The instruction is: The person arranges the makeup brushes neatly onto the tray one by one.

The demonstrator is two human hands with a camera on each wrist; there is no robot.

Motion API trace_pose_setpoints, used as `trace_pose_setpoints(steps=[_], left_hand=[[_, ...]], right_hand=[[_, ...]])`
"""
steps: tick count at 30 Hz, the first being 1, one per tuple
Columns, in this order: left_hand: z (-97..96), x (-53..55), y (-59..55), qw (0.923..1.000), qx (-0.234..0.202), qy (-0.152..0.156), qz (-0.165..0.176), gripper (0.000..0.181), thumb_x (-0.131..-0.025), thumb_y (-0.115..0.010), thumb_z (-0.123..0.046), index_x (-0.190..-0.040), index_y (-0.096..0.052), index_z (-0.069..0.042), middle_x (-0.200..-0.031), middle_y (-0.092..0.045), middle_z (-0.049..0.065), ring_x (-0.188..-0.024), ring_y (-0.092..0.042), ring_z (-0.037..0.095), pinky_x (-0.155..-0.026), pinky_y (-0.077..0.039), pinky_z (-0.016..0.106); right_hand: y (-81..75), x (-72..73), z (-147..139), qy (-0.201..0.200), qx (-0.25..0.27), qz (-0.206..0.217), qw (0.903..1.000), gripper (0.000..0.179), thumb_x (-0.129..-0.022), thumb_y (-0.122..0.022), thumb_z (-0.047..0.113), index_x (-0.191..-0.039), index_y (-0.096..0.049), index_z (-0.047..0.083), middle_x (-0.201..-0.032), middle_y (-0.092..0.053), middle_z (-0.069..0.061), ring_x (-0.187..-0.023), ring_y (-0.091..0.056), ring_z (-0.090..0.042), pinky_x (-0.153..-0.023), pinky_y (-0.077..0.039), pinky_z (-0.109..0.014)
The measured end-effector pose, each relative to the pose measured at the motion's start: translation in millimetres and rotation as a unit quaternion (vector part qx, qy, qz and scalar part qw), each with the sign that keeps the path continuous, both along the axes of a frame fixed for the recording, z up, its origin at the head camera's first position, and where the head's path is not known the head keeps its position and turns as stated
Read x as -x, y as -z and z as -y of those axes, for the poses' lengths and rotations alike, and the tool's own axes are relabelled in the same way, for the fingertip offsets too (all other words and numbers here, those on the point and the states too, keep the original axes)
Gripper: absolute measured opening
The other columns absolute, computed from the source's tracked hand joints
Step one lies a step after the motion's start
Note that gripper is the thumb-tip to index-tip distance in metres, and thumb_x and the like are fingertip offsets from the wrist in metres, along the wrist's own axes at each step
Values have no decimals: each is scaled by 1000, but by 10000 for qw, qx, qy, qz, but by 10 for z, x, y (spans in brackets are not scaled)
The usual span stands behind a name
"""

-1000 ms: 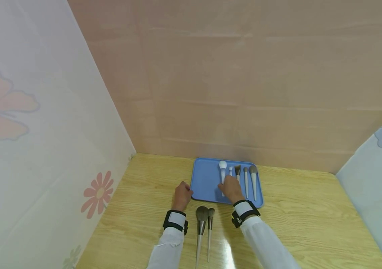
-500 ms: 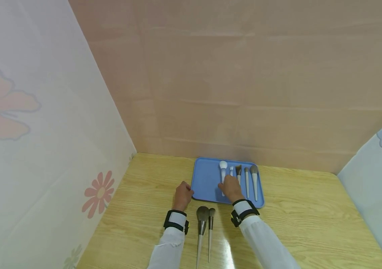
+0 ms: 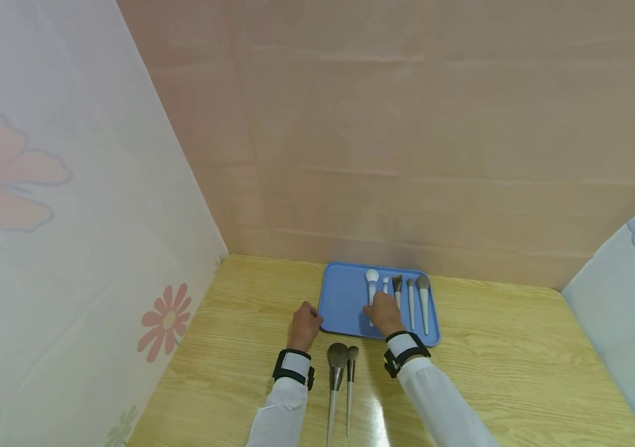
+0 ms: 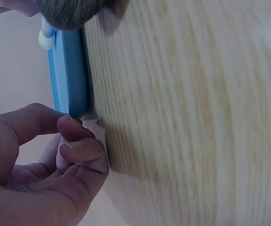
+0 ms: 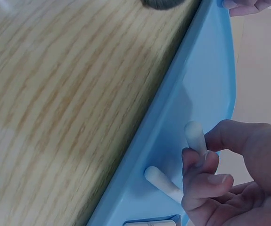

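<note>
A blue tray [image 3: 345, 298] lies at the back of the wooden table with a row of makeup brushes on its right half. My right hand [image 3: 386, 313] reaches over the front rim. Its thumb and fingers pinch the white handle [image 5: 195, 136] of the leftmost makeup brush [image 3: 372, 275], which has a fluffy white head. Beside it, the handle of a small white-tipped brush [image 3: 385, 281] runs under my fingers. At the tray's front left corner my left hand [image 3: 304, 326] pinches the rim between thumb and curled fingers.
Three more brushes, a dark angled one [image 3: 397, 282], a slim one [image 3: 411, 304] and a broad one [image 3: 423, 304], lie right of my right hand. Before the tray, between my forearms, lie a large brush [image 3: 336, 366] and a thinner brush [image 3: 351, 372]. Walls [image 3: 406, 186] border the table.
</note>
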State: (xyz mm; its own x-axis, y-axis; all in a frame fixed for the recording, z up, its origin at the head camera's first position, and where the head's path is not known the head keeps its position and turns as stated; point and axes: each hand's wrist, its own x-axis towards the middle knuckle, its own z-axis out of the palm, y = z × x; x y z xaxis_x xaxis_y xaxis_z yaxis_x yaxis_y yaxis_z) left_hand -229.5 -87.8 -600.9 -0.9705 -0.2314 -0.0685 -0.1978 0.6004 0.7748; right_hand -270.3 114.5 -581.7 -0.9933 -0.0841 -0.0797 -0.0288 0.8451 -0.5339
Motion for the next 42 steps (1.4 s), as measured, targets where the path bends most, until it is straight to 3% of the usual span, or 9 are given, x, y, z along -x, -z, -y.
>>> trace_pose_setpoints(steps=[22, 31, 42], left_hand=[[1, -40, -36, 9998, -127, 122, -46, 11, -84, -67, 4, -92, -59, 4, -82, -63, 15, -71, -58, 22, -61, -48, 33], [0, -33, -45, 9998, -150, 112, -22, 11, -84, -67, 4, -91, -59, 4, -81, -63, 15, -70, -57, 21, -60, -48, 32], [7, -37, -46, 9997, -195, 136, 45, 11, -85, -67, 3, -94, -59, 5, -83, -64, 15, -72, -59, 22, -61, -49, 34]], right_hand=[[65, -5, 29, -98, 29, 116, 9999, 23, -87, -71, 11, -71, -63, -2, -53, -59, -8, -45, -56, -17, -46, -44, -29], [89, 14, 47, 46, 29, 216, 9998, 20, -86, -73, 12, -78, -64, -4, -59, -62, -9, -49, -58, -18, -49, -49, -32], [86, 3, 61, 111, 127, 208, 9996, 19, -86, -73, 11, -77, -64, -4, -58, -62, -9, -47, -58, -18, -48, -49, -32]])
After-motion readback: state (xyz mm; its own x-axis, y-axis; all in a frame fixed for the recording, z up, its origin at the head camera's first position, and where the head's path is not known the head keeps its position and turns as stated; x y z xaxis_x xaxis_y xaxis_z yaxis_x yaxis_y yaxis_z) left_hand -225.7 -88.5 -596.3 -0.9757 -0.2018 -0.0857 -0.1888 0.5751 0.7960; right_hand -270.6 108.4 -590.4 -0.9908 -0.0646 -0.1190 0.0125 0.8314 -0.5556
